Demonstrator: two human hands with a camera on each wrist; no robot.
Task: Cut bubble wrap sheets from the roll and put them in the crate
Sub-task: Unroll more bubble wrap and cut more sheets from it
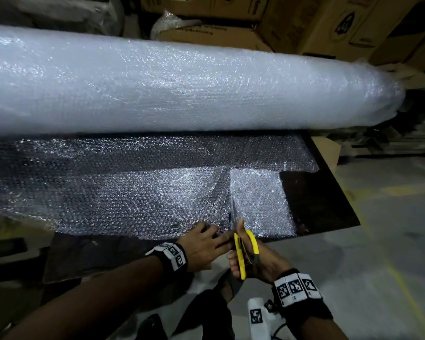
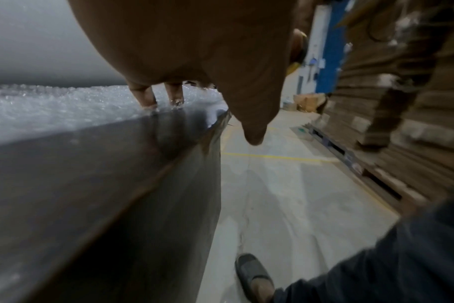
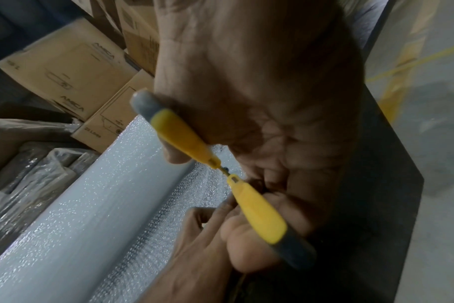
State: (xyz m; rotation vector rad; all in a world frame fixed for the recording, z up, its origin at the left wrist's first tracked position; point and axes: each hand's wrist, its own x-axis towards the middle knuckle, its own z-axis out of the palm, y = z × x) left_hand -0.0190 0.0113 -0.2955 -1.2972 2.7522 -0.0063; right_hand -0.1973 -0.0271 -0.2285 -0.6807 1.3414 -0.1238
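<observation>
Dark table (image 1: 324, 204) amid cardboard boxes (image 1: 304, 23), concrete floor (image 1: 378, 241)

Roll (image 1: 182, 87) lies behind unrolled sheet (image 1: 133, 192) on table (image 1: 317, 204)

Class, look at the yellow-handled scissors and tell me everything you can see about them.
The yellow-handled scissors have two yellow plastic loops with grey ends and metal blades. The right hand grips them, handles spread apart. The blades point away from the person into the near edge of the unrolled bubble wrap sheet, beside the left hand.
</observation>
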